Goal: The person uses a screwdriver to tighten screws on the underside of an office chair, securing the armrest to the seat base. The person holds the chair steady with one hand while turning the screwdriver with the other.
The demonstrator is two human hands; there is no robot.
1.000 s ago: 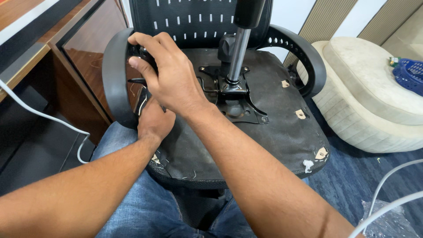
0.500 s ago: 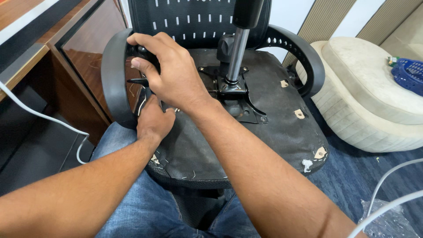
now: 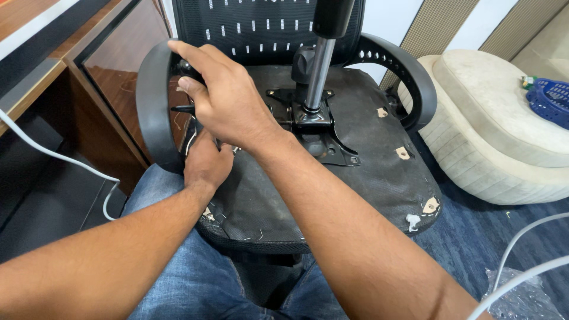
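Observation:
A black office chair lies upturned on my lap, the grey underside of its seat (image 3: 355, 184) facing up. A metal gas cylinder (image 3: 317, 71) rises from the black mounting plate (image 3: 323, 142). My right hand (image 3: 231, 101) reaches across to the chair's black armrest (image 3: 151, 112) on the left, fingers curled around a small black part at its inner side. My left hand (image 3: 204, 163) sits just beneath it, gripping the armrest's base at the seat edge; its fingers are hidden by the right hand. The other armrest (image 3: 415, 83) curves on the right.
A wooden desk (image 3: 118, 65) stands close on the left, with a white cable (image 3: 59, 157) hanging by it. A cream cushioned seat (image 3: 492, 118) with a blue basket (image 3: 551, 98) is at the right. White cables (image 3: 521, 243) and a clear plastic bag (image 3: 521, 296) lie on blue carpet.
My right hand's fingers have shifted slightly on the small black part, the wrist turning a little. The left hand and the chair have stayed almost still.

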